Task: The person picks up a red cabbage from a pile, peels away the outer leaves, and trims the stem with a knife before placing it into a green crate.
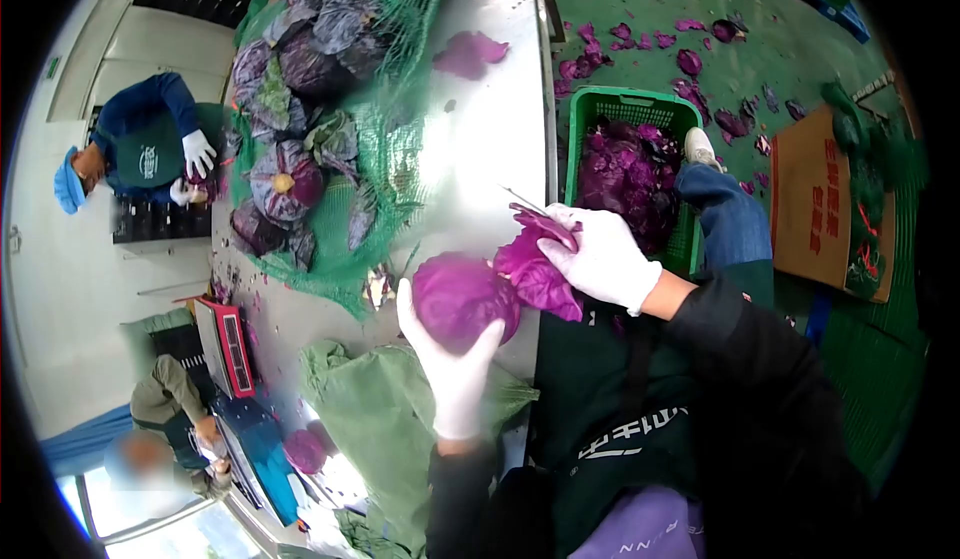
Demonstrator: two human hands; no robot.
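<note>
My left hand [450,369], in a white glove, cups a peeled red cabbage [462,299] from below, thumb and fingers spread around its sides. In my right hand [610,259], also gloved in white, are loose purple cabbage leaves [540,274], pinched right beside the head. A thin blade-like sliver [522,199] sticks out past the right fingers; its handle is hidden. Behind the held cabbage, untrimmed red cabbages [285,181] with dull outer leaves lie on a green mesh bag [385,174] on the metal table [490,139].
Beside the table stands a green crate [640,95] full of purple leaves. Fallen leaves [690,62] litter the floor near a cardboard box [800,209]. A green sack [400,399] and a red scale [226,344] lie along the table. Two co-workers [150,149] [170,409] stand across it.
</note>
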